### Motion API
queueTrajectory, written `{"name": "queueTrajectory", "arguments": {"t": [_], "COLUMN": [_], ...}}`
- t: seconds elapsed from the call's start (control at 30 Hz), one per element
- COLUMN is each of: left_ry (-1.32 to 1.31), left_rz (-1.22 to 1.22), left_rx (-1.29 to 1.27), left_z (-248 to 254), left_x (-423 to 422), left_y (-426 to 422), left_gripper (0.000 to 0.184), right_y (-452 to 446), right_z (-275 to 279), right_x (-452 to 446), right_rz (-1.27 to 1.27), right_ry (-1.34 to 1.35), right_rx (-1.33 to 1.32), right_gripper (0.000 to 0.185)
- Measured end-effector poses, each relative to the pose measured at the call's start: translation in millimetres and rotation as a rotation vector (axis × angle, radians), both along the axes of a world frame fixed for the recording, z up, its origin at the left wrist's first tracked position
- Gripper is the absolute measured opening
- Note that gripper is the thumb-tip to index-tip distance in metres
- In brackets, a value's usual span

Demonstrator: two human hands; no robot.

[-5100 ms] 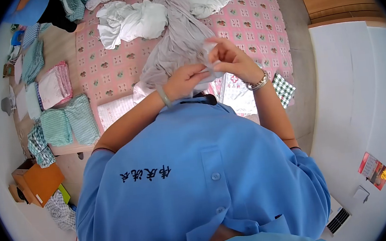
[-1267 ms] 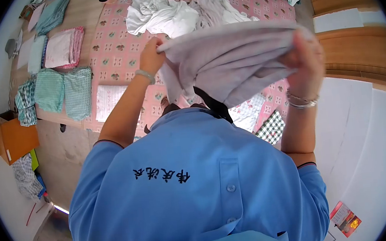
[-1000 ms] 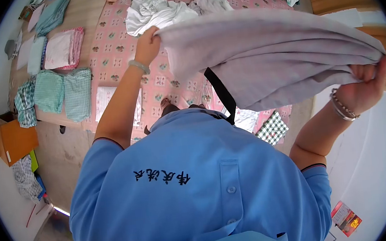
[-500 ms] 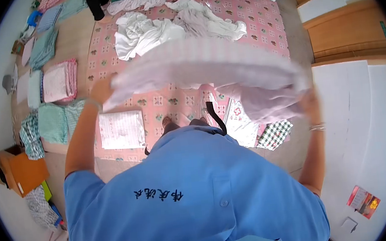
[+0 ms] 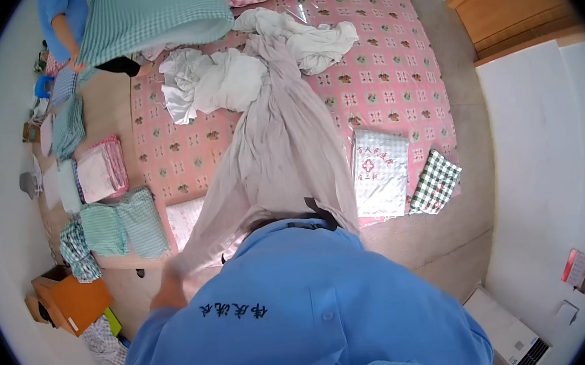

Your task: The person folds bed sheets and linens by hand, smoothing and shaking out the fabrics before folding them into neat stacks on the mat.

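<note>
A long greyish-pink sheet (image 5: 271,139) stretches from the heap on the patterned cover to my waist, its near end spread wide. My left hand (image 5: 172,275), blurred and low at the left, grips the sheet's near left edge. My right hand is out of sight. Under the sheet's left side, a folded pale pink cloth (image 5: 185,219) is partly covered. To the right lie a folded white cloth with red print (image 5: 380,174) and a green-and-white checked cloth (image 5: 435,181). White crumpled sheets (image 5: 226,80) lie at the sheet's far end.
Another person's arm (image 5: 66,37) holds up a green checked cloth (image 5: 157,16) at the far left. Folded stacks (image 5: 102,169) line the left side. An orange-brown box (image 5: 78,301) stands at lower left. A white wall (image 5: 544,158) rises on the right.
The pale cloth raised between both hands has come down; a greyish-pink sheet now runs to my waist. My right arm has left view. The other person's green checked cloth has appeared.
</note>
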State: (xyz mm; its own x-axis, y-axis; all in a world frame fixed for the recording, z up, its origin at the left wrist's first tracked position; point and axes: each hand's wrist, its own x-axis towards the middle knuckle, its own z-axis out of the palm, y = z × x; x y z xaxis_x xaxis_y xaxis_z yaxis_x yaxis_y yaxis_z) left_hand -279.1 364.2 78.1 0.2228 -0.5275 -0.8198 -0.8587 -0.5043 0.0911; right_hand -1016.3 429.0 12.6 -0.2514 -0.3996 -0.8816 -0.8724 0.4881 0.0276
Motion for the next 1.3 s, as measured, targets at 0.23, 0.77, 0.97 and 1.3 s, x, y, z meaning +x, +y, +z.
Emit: {"name": "queueTrajectory", "arguments": {"t": [0.23,0.77,0.97,1.3], "left_ry": [0.543,1.419,1.241,-0.453], "left_rz": [-0.235,-0.263,0.321,-0.105], "left_rx": [-1.215,-1.419,-1.405,-1.396], "left_z": [226,564,450,185], "left_x": [-177,-55,97,298], "left_y": [-421,-452,-431,-304], "left_gripper": [0.040,0.045,0.048,0.027], "right_y": [-346,83,124,165], "right_z": [114,483,478,301], "right_x": [-181,-233,-173,-72], "right_rz": [0.135,-1.038,-1.078,-1.378], "right_ry": [0.266,0.528,0.569,0.435], "right_rx": [-0.897,-2.154,-2.185,-1.846], "right_gripper": [0.033,0.029,0.028,0.026]}}
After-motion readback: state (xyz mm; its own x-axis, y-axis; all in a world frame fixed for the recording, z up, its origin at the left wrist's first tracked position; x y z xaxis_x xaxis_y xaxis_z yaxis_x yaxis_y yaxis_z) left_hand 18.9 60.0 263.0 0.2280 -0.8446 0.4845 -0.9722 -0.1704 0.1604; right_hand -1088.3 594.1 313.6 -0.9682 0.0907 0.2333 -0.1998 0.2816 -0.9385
